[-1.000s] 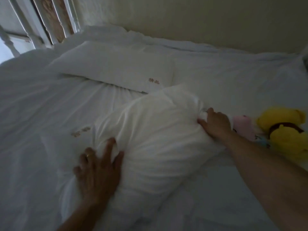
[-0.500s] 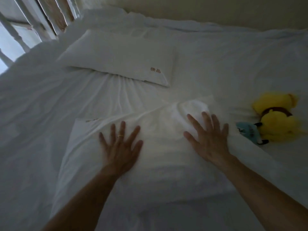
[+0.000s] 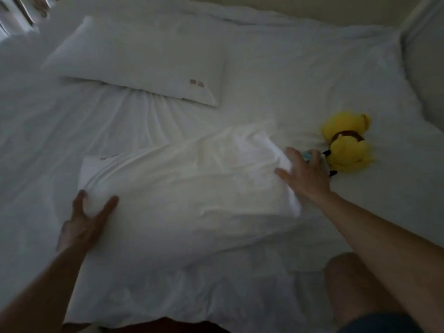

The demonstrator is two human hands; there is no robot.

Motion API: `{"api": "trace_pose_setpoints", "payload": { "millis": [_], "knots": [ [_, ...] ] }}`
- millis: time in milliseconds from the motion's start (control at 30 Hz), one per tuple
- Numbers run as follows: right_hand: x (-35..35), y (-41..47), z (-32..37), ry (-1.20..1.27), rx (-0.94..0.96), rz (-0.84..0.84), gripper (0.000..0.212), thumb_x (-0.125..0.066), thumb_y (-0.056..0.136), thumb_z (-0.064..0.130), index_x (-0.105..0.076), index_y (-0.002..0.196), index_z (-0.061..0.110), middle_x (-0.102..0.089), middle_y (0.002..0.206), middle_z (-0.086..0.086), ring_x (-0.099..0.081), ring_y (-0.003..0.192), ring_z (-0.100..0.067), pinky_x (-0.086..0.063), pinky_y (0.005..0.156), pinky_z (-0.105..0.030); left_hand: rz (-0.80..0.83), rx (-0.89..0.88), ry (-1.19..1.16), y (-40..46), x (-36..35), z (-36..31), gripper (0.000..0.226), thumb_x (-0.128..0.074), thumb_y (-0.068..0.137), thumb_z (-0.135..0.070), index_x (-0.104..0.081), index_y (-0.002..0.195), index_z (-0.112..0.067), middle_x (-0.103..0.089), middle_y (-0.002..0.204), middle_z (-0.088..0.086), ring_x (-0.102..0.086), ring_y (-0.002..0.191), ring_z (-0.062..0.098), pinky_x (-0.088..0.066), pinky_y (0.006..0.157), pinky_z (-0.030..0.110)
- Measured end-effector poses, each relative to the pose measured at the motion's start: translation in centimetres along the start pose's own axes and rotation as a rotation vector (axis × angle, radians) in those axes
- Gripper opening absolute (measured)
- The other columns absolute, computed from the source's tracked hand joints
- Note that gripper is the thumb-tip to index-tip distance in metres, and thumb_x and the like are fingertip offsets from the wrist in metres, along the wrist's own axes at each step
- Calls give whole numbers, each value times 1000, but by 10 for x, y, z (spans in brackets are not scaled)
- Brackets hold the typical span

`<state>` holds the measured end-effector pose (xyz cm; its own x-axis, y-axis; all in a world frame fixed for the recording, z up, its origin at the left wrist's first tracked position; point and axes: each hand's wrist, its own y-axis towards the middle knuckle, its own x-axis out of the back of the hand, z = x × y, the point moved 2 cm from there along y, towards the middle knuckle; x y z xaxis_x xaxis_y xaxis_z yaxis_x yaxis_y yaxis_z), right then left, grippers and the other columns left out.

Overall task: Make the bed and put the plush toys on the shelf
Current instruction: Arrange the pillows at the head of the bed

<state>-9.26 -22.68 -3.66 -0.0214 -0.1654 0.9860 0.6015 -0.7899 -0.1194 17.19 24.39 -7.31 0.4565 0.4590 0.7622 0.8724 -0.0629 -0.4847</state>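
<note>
Near pillow (image 3: 182, 188) lying across the middle of the bed (image 3: 300, 75), long side running left to right, white case rumpled and bunched toward its right end. Left hand (image 3: 84, 219) at the pillow's near-left corner, thumb on top and fingers curled round the edge, gripping the fabric. Right hand (image 3: 305, 174) at the pillow's right end, fingers spread and fairly straight, laid against the case rather than closed on it; somewhat blurred, so cannot tell how firmly pressed. Hands well apart, one at each end of the pillow, with the pillow between them.

Second pillow (image 3: 144, 61) flat toward the far-left corner of the bed, a small reddish mark near its right end, apart from the near pillow with wrinkled sheet between. Yellow plush toy (image 3: 346, 143) lying on the sheet toward the right edge of the bed, just beyond the right hand and not touched by it. Small pale-blue toy (image 3: 311, 155) between the right hand and the yellow one, mostly hidden behind the fingers. Bare knee (image 3: 353, 289) at the near-right edge of the bed
</note>
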Motion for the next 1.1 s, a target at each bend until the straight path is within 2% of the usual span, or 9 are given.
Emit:
{"api": "trace_pose_setpoints", "payload": {
  "millis": [133, 267, 367, 467, 633, 767, 867, 967, 1100],
  "knots": [
    [0, 70, -1, 328, -38, 214, 99, -55, 69, 87, -11, 150, 52, -37, 155, -13, -40, 138, -38, -37, 111, -49, -104, -94, -58, -4, -2, -36, 106, -55, 65, -85, -20, 156, -43, -48, 153, 23, -48, 134, 51, -38, 114, 59],
    [-8, 123, 33, 598, 69, 232, 82, -80, 75, 56, -43, 143, 32, -56, 142, -1, -54, 128, -29, -41, 96, -30, -308, -270, -37, -20, 6, -123, 71, -77, 86, -49, -45, 148, -36, -61, 142, 17, -57, 128, 45, -42, 109, 55],
    [50, 162, 14, 645, 171, 30, 55, -76, 83, 47, -57, 129, 25, -69, 122, -1, -64, 110, -26, -45, 86, -32, -359, -397, 52, -1, 22, -232, 49, -76, 87, -51, -53, 131, -54, -66, 137, 4, -62, 125, 35, -46, 108, 52],
    [146, 218, -82, 696, 101, -196, 48, -75, 83, 49, -58, 123, 29, -70, 116, 6, -64, 102, -18, -47, 83, -31, -314, -478, 53, 90, 13, -348, 61, -64, 80, -76, -54, 136, -53, -63, 140, -6, -60, 127, 28, -46, 108, 53],
    [244, 367, -287, 706, -159, -371, 55, -73, 84, 53, -56, 130, 28, -63, 124, 5, -58, 112, -16, -41, 90, -26, -258, -769, -12, 89, -98, -662, 57, -73, 83, -64, -52, 135, -52, -62, 142, 1, -59, 127, 30, -45, 111, 49],
    [221, 469, -424, 509, -370, -226, 67, -65, 85, 60, -45, 139, 25, -55, 143, -9, -54, 126, -34, -40, 97, -34, -178, -788, 80, 101, -218, -822, 67, -69, 90, -55, -44, 150, -39, -52, 140, 29, -53, 126, 49, -42, 112, 54],
    [165, 523, -472, 24, -446, 133, 87, -37, 84, 80, -22, 154, 31, -22, 163, -16, -29, 145, -42, -26, 117, -53, -174, -734, 432, 115, -325, -879, 70, -56, 94, -59, -31, 157, -42, -34, 157, 25, -38, 140, 48, -28, 118, 61],
    [114, 568, -449, 30, -162, 95, 73, -23, 88, 81, 0, 152, 55, 2, 168, 1, -5, 154, -28, -7, 124, -52, -197, -961, 535, 92, -423, -893, 68, -30, 96, -74, -14, 158, -51, -18, 171, 4, -19, 155, 37, -12, 120, 65],
    [35, 576, -441, -18, -80, 111, 83, 9, 73, 91, 13, 149, 58, 10, 168, 9, 9, 155, -20, 5, 123, -50, -53, -1063, 664, 96, -499, -847, 70, -13, 94, -76, -13, 159, -51, -16, 171, -2, -22, 155, 37, -20, 115, 73]
  ]
}}
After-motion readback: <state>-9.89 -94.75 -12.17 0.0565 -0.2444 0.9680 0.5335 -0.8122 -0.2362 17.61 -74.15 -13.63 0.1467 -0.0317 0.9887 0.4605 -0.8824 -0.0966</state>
